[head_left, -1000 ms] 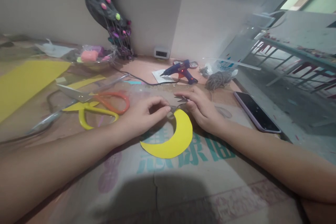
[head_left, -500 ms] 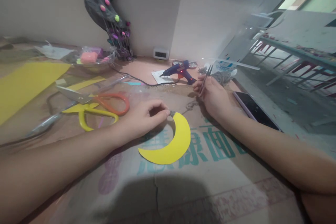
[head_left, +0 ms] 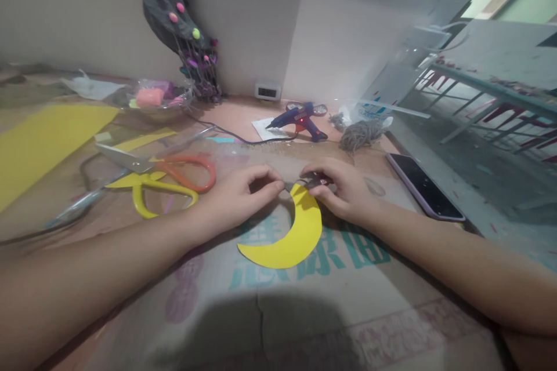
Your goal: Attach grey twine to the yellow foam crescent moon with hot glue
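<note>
A yellow paper crescent (head_left: 300, 232) lies on the printed cardboard in front of me, its upper tip between my hands. My left hand (head_left: 255, 188) is closed in a pinch on grey yarn (head_left: 288, 185) at that tip. On the other side, my right hand (head_left: 342, 188) is closed around a small dark tool (head_left: 319, 180) with a reddish part, mostly hidden by the fingers. Its dark end is close to the yarn and the crescent's tip; whether it touches them I cannot tell.
Large scissors (head_left: 185, 171) with orange and yellow handles lie left, near yellow paper (head_left: 43, 139). Behind are a blue glue gun (head_left: 300, 119) with a red light, and a grey yarn ball (head_left: 360, 135). A phone (head_left: 424, 185) lies right. A grey crescent decoration (head_left: 163, 6) stands against the wall.
My right hand has come from beside the yarn ball back to the crescent's tip, bringing the dark tool. The crescent has shifted slightly right. My left hand keeps its pinch.
</note>
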### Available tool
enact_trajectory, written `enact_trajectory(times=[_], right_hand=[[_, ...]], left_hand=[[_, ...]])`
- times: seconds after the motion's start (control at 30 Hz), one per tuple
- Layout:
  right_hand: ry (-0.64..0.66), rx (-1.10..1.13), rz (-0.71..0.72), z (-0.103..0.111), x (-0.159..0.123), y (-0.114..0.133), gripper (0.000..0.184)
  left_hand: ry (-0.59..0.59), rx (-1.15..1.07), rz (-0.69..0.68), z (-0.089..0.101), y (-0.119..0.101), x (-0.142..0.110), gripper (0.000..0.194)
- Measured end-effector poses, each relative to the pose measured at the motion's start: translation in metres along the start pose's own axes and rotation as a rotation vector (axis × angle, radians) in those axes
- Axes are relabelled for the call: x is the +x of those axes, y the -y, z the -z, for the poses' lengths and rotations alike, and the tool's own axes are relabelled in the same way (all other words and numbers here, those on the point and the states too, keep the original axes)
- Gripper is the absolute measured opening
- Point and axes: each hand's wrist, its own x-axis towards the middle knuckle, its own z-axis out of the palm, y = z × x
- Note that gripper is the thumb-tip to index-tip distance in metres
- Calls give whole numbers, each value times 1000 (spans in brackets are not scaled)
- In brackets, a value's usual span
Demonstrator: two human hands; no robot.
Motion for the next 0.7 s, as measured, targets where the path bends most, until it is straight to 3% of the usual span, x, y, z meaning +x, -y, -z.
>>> enact_trajectory(times=[0.1,0.27,0.4,0.7], right_hand=[[32,19,-51,-3,0,-3,20],[166,184,-176,-3,4,3,16],[191,220,-265,-3,6,9,16],[221,167,-97,-7,3,8,9]], left_hand=[[-26,4,10,0,-1,0,29],[-66,-13,19,0,0,-1,30],[-86,-64,9,-1,5,0,28],[-82,-25,9,1,2,0,25]])
